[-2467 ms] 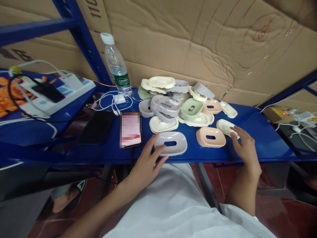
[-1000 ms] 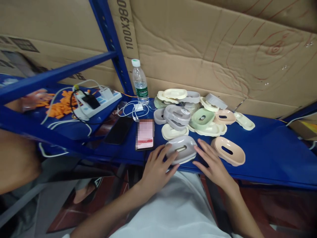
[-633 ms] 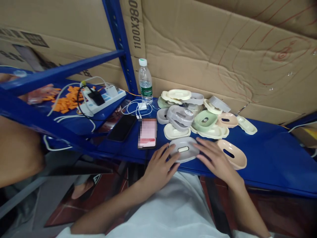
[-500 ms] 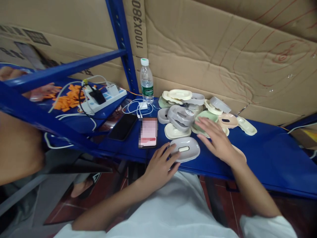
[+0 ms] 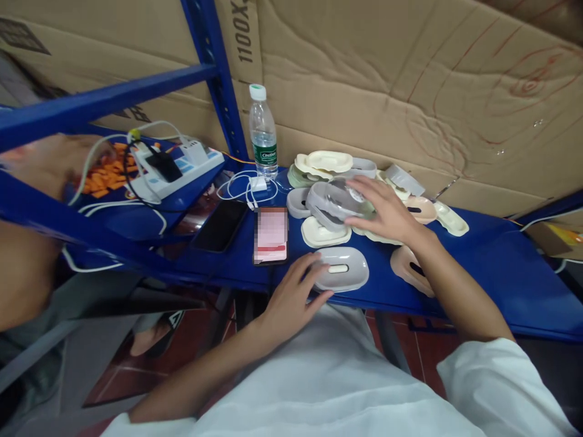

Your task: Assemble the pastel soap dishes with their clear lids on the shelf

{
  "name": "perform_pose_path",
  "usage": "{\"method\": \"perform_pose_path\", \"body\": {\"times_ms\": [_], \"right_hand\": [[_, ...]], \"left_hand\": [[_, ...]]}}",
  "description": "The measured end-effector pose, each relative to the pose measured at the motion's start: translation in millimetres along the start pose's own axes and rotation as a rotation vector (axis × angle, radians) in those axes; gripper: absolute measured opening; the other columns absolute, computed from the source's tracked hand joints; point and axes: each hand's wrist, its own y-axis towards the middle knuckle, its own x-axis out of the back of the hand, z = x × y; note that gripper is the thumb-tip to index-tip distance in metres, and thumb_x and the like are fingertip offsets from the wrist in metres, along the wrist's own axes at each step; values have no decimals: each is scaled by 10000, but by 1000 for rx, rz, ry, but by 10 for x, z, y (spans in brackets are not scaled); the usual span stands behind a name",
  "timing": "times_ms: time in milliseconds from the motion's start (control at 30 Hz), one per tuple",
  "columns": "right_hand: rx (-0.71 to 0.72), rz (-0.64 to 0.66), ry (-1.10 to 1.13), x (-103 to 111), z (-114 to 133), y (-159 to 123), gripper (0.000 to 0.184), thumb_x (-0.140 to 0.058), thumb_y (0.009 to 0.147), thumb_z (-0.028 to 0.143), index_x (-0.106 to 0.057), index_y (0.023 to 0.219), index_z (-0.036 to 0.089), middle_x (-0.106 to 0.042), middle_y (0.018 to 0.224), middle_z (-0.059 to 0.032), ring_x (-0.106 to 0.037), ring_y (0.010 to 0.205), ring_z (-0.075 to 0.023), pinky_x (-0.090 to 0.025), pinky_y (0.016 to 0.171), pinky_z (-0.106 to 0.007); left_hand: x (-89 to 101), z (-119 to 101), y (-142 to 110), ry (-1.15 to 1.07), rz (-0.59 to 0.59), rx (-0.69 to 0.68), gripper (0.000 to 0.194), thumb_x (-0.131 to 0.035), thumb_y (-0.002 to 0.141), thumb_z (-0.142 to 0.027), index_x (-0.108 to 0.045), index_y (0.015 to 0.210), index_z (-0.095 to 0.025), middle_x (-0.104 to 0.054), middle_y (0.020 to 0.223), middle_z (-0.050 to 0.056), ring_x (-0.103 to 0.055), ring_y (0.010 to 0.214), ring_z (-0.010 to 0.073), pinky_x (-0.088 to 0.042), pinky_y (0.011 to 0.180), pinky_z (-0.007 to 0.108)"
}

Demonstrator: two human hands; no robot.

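Note:
A grey soap dish point(image 5: 341, 269) lies at the front edge of the blue shelf point(image 5: 492, 267). My left hand point(image 5: 291, 297) rests against the dish's left end with fingers spread on its rim. My right hand point(image 5: 385, 209) reaches into the pile of soap dishes point(image 5: 328, 164) behind. Its fingers lie on a stack of grey dish parts point(image 5: 328, 203); whether they grip it I cannot tell. A peach dish point(image 5: 405, 267) lies partly under my right forearm.
A lit phone point(image 5: 271, 235) and a dark phone point(image 5: 221, 225) lie left of the dishes. A water bottle point(image 5: 263, 133), charger cable point(image 5: 246, 188) and power strip point(image 5: 177, 167) stand behind them. Cardboard point(image 5: 387, 79) backs the shelf. Another person's arm point(image 5: 22, 273) shows at left.
My right hand left the front grey dish and moved back and left onto the grey stack in the pile. My left hand stayed at the front dish.

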Motion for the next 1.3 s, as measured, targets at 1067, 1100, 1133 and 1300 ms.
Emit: {"method": "perform_pose_path", "body": {"times_ms": [1067, 1100, 1133, 1300], "right_hand": [[165, 193, 113, -379, 761, -871, 735, -753, 970, 601, -542, 1614, 318, -504, 1641, -175, -489, 1484, -381, -451, 1186, -606], [157, 162, 87, -380, 755, -885, 721, -751, 975, 590, -546, 1611, 318, -507, 1638, -179, -486, 1485, -390, -445, 1184, -619], [141, 135, 66, -377, 742, -902, 710, -751, 980, 572, -545, 1612, 320, -511, 1634, -179, -481, 1489, -395, -436, 1189, -628], [98, 168, 112, -378, 659, -960, 717, -717, 1013, 526, -488, 1650, 288, -499, 1644, -179, -485, 1521, -360, -459, 1223, -571]], "left_hand": [[19, 42, -32, -226, 59, 183, 951, -851, 919, -320, -297, 1690, -362, -526, 1663, 118, -564, 1501, 315, -501, 1234, 496], [17, 39, -31, -223, 56, 181, 946, -850, 919, -317, -301, 1688, -360, -523, 1666, 117, -559, 1506, 315, -496, 1239, 498], [11, 38, -30, -220, 51, 177, 948, -854, 916, -319, -304, 1687, -359, -520, 1668, 118, -558, 1507, 316, -493, 1242, 501], [-37, 68, -21, -215, 24, 143, 967, -889, 886, -354, -327, 1673, -349, -549, 1640, 130, -601, 1462, 322, -519, 1216, 515]]}}
